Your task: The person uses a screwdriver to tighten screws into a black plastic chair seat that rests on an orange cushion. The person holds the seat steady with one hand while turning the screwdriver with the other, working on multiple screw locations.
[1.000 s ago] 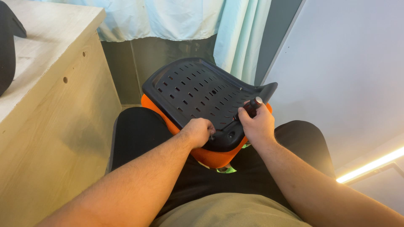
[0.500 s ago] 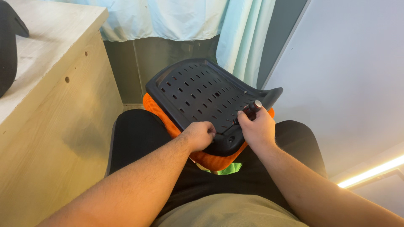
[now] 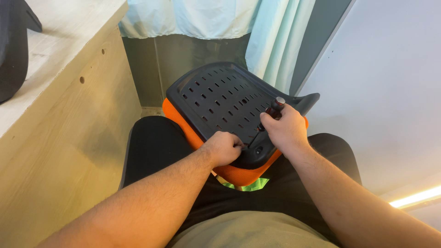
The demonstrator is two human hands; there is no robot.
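Observation:
An upturned chair seat (image 3: 220, 98) lies across my lap: a black slotted plastic underside over an orange mesh cushion (image 3: 243, 172). My right hand (image 3: 285, 131) is closed around a black-handled screwdriver (image 3: 271, 112), its shaft angled down toward the near edge of the black shell. My left hand (image 3: 225, 148) is curled against that same near edge, fingers pinched at the spot where the screwdriver tip meets the plastic. What the fingers pinch is hidden.
A pale wooden counter side (image 3: 69, 138) stands close on my left, with a dark object (image 3: 14, 50) on top. Light blue curtains (image 3: 271, 41) hang behind the seat. A white wall panel (image 3: 386, 92) fills the right.
The seat and both hands stay in the same grip. The view has shifted slightly, and the screwdriver handle now stands a little more upright in my right hand.

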